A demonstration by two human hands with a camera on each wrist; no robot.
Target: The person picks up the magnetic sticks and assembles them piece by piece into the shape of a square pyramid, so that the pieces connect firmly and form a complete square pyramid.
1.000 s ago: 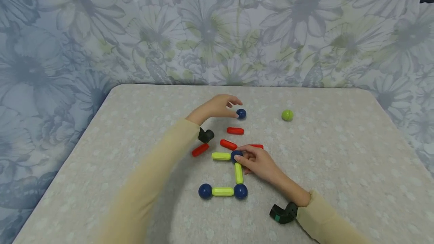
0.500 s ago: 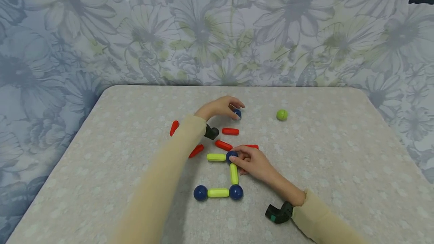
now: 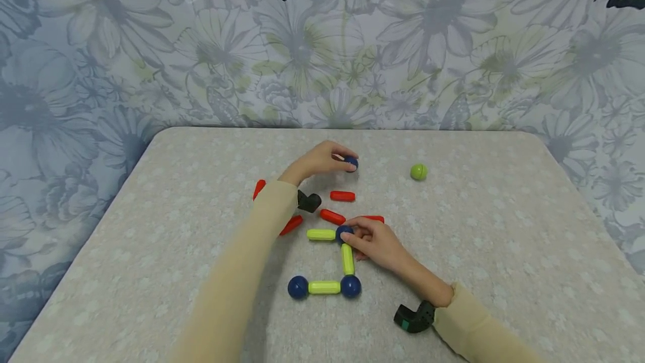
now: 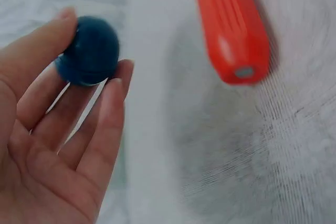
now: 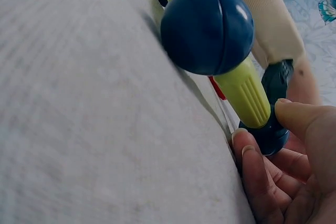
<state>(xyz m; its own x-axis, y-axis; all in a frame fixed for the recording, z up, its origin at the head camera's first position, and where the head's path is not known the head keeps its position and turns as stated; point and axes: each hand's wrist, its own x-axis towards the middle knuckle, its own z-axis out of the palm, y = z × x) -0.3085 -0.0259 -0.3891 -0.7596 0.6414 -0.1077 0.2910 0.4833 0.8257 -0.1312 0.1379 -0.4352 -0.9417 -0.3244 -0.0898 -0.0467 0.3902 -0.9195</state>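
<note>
At the far side of the table, my left hand point(image 3: 322, 158) pinches a loose blue ball point(image 3: 351, 163) between thumb and fingers. The left wrist view shows this blue ball point(image 4: 90, 51) raised off the surface. Nearer, my right hand point(image 3: 379, 241) grips the corner blue ball point(image 3: 344, 233) of a joined shape. From that ball one yellow-green rod point(image 3: 321, 234) points left, and another yellow-green rod point(image 3: 347, 260) runs to a blue ball point(image 3: 350, 286) nearer me. A third yellow-green rod point(image 3: 325, 287) links that one to a blue ball point(image 3: 298, 287) on the left.
Red rods lie between the hands, among them one red rod point(image 3: 342, 196) and a tilted red rod point(image 3: 332, 217). Others sit beside the left sleeve point(image 3: 242, 262), partly covered by it. A green ball point(image 3: 419, 172) rests at the back right of the table point(image 3: 504, 212).
My left hand reached over the loose blue ball, closed its fingers on it and lifted it slightly. The right hand stays on the corner ball. The head view shifted a little.
</note>
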